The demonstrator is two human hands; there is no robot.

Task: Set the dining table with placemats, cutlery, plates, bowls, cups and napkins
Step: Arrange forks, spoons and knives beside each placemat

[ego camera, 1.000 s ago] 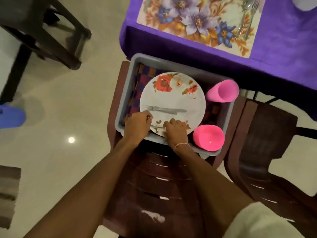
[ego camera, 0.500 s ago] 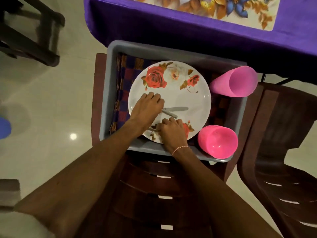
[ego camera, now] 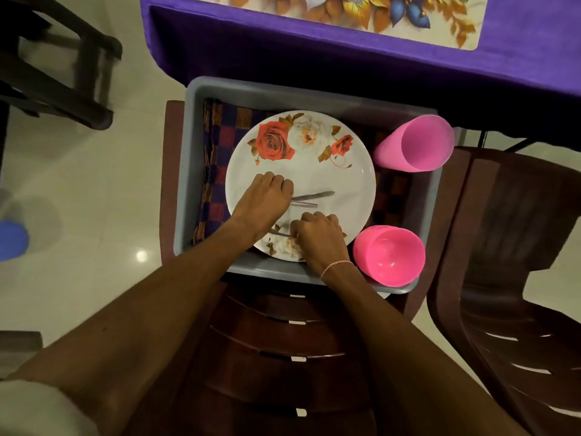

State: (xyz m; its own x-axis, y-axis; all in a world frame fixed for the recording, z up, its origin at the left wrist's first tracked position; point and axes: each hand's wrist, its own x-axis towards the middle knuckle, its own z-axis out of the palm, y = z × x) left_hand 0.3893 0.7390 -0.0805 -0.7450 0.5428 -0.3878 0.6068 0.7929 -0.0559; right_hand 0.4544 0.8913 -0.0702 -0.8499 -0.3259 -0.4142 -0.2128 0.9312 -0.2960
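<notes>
Steel is what both your hands are after, and it lies on a slick white plate (ego camera: 345, 184) inside the grey tub (ego camera: 283, 89) on the brown chair (ego camera: 267, 341), short of the purple-clothed bench (ego camera: 314, 51). Your left hand (ego camera: 264, 199) sits over the plate's middle. Its fingers curl down onto the handle ends of the knife (ego camera: 314, 194) and a second piece (ego camera: 306, 203) just beside it. Whether both are truly pinched is hidden under the knuckles. Your right hand (ego camera: 317, 237) is at the plate's near rim, fingers curled on the near utensil (ego camera: 278, 233), whose type I cannot make out.

The risks, as I judge them:

- If you lift with only one of the two left-hand pieces caught, the other may slide free and clatter onto the plate.
- The plate rests on a checked cloth (ego camera: 220, 143), not on the tub's bare floor, so pressing at its near rim could rock it.
- A tipped cup (ego camera: 408, 146) lies on its side at the tub's far right corner.
- The near cup (ego camera: 390, 256) perches at the near right corner, overhanging the rim beside your right wrist. A careless pull back could knock it to the floor.

Carry the cutlery level to the floral placemat (ego camera: 393, 14) at the bench's near edge.
</notes>
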